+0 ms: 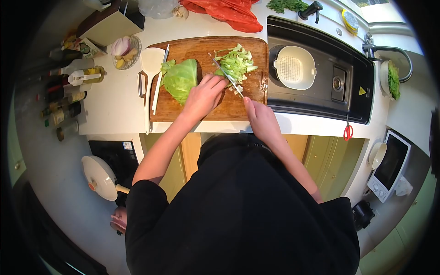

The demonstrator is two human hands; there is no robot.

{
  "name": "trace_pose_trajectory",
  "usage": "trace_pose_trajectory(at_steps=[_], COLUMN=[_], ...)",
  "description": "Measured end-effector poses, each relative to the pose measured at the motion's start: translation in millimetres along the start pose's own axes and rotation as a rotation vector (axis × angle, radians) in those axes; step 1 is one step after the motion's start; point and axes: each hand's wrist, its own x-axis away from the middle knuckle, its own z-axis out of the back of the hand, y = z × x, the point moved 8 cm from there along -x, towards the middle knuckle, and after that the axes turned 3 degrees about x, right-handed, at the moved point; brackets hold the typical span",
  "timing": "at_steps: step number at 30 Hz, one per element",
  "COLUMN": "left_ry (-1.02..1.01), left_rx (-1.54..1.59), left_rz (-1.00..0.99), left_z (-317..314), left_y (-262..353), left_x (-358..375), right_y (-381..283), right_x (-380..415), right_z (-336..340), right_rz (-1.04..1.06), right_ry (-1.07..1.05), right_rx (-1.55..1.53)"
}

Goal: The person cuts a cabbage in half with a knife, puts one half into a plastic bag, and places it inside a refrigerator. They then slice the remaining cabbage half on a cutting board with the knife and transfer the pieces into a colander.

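On the wooden cutting board [172, 111] lies a large piece of green cabbage [181, 79], left of my left hand [208, 95]. That hand is closed, its fingertips pressing on cabbage at the edge of the cut pile. My right hand [263, 118] is wrapped round the handle of a knife [232, 82], whose blade slants up and left across the board beside my left fingertips. Shredded cabbage [237, 63] is heaped beyond and right of the blade. A white spatula [149, 82] and white chopsticks [160, 82] rest along the board's left side.
Right of the board, a black sink [321, 98] holds a cream basket [295, 68]. Red scissors [348, 132] lie by its front edge. A glass dish [133, 54] with onion and several bottles [66, 98] stand at the left. A red bag [224, 13] lies behind the board.
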Motion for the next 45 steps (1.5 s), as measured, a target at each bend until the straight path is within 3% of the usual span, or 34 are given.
trace_pose_trajectory(at_steps=[6, 10, 17, 31, 34, 37, 45], left_ry=[0.032, 0.082, 0.06, 0.085, 0.098, 0.102, 0.093], left_rx=[0.009, -0.01, -0.086, -0.04, -0.027, -0.041, -0.033], left_rz=[0.022, 0.004, 0.01, -0.003, 0.006, 0.01, 0.017], left_z=[-2.6, 2.9, 4.8, 3.0, 3.8, 1.7, 3.6], left_y=[-5.3, -4.8, -1.5, -5.9, -6.1, -8.4, -7.4], left_x=[3.6, 5.3, 5.3, 12.4, 16.4, 19.4, 15.4], right_y=[22.7, 29.8, -9.9, 20.5, 26.9, 8.9, -8.4], right_x=[-32.0, -31.3, -1.9, -34.6, -31.0, -20.3, -1.7], right_z=[-31.0, -32.9, 0.9, -46.7, -42.8, -21.5, -6.0], right_rz=[0.091, -0.03, -0.019, 0.116, -0.03, 0.023, -0.001], right_ry=[0.094, 0.022, -0.016, 0.062, 0.009, 0.093, -0.017], right_rx=[0.003, -0.167, -0.022, -0.064, -0.223, -0.203, -0.028])
